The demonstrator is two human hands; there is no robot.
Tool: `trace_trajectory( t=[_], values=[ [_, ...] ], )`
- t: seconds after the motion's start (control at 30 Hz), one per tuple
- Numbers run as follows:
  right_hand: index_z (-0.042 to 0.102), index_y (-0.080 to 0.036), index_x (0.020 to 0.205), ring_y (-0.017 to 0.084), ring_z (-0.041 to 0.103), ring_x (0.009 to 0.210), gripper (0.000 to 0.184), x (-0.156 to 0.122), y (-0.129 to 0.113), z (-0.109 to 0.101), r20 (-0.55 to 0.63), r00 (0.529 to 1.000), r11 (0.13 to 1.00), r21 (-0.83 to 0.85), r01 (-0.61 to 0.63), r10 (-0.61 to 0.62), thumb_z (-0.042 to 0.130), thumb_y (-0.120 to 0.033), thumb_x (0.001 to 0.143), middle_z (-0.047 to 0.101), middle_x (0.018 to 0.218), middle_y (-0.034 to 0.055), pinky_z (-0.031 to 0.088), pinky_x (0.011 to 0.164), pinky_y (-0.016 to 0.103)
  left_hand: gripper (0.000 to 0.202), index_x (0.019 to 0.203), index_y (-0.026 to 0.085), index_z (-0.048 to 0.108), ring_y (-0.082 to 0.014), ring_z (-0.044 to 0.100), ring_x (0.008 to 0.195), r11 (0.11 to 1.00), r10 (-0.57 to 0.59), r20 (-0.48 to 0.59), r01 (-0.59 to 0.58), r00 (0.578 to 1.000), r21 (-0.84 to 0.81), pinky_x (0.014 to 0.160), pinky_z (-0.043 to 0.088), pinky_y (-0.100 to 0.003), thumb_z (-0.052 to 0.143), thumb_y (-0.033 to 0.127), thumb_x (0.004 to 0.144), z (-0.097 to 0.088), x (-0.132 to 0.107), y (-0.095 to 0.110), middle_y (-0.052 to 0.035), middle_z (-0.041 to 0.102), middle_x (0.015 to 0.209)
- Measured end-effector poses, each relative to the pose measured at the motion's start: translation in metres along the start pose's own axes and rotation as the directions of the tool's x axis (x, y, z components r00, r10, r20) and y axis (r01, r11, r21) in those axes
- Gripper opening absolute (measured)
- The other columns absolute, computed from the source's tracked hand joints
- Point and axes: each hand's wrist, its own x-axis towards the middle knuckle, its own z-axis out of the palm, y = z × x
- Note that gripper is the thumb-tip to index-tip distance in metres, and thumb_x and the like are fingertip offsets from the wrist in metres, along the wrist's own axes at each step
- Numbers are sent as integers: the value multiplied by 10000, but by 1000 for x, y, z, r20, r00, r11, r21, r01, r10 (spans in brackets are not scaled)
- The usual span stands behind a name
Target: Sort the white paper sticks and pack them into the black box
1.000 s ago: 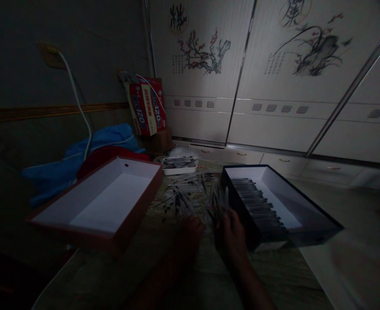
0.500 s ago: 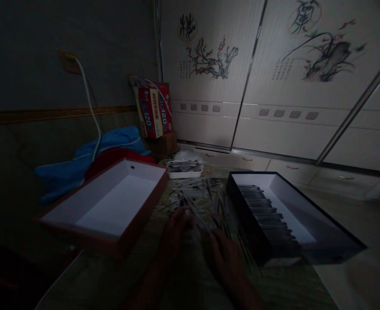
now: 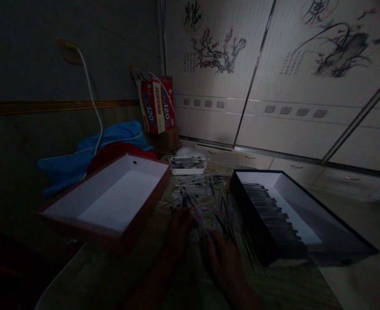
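1. Holding thin sticks (image 3: 198, 217) between both hands: the left hand (image 3: 179, 234) and the right hand (image 3: 224, 269) stand close together, with the sticks running from one to the other. In this low light, neither the firmness of the grip nor any contact between the hands can be told.
2. Loose heap of sticks (image 3: 203, 191) lying crisscrossed on the desk (image 3: 283, 286), directly beyond the hands and between two open boxes.
3. Black box (image 3: 257, 228), to the right of the hands, with its white-lined inside showing. Lined-up sticks (image 3: 267, 211) lie side by side in a neat row across its floor.
4. Red box (image 3: 138, 219), to the left of the hands, tilted, with a white inside.
5. White tray (image 3: 187, 171), behind the heap, carrying a small stack of sticks.
6. Handling note: sticks this thin are likely to slip and snag. Good handling would keep them parallel, with their ends squared between the fingers, and lift them clear of the heap so that neighbouring sticks are not dragged along. The tidy row in the black box shows the parallel order to match.
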Motion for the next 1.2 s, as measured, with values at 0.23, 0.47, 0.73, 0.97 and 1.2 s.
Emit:
trace_trajectory(
  t=[0.23, 0.47, 0.73, 0.97, 1.2],
  values=[
    [571, -197, 897, 153, 634, 559, 322, 1, 5, 7, -35, 999, 995, -104, 7, -10, 281, -331, 937, 667, 657, 37, 319, 489, 207, 225, 818, 150, 634, -135, 610, 684, 1000, 0, 21, 0, 1000, 20, 648, 486, -250, 705, 297, 662, -1, -1, -2, -30, 664, 767],
    [543, -197, 822, 143, 604, 494, 274, -2, 6, 16, -65, 993, 945, -319, 74, -100, 308, -284, 932, 644, 596, 20, 243, 450, 228, 170, 728, 138, 644, -121, 591, 662, 997, -50, 95, 55, 994, -54, 636, 468, -230, 679, 300, 695, -2, 0, 3, -21, 645, 699],
    [550, -193, 801, 143, 566, 463, 265, -5, 6, 25, -130, 986, 956, -287, 67, -108, 331, -283, 921, 606, 559, 22, 229, 441, 228, 227, 665, 136, 644, -123, 569, 591, 998, -50, 107, 47, 993, 30, 589, 446, -235, 674, 360, 687, 7, -7, 11, -27, 641, 646],
    [571, -182, 692, 126, 525, 537, 353, -3, -5, 19, -142, 985, 927, 374, -43, 103, 376, -398, 892, 566, 598, 2, 355, 502, 205, 217, 690, 143, 641, -134, 586, 629, 1000, -23, 104, 22, 994, 2, 610, 456, -239, 661, 359, 701, 6, -4, 4, -26, 646, 651],
    [417, -195, 567, 56, 261, 398, 430, 1, -4, 23, 215, 924, 442, 828, -344, 316, 541, -570, 735, 314, 469, -86, 219, 377, 181, 222, 693, 147, 637, -137, 595, 633, 997, -30, 107, 22, 994, 72, 611, 463, -239, 631, 366, 731, 5, -5, 4, -34, 655, 665]
  ],
)
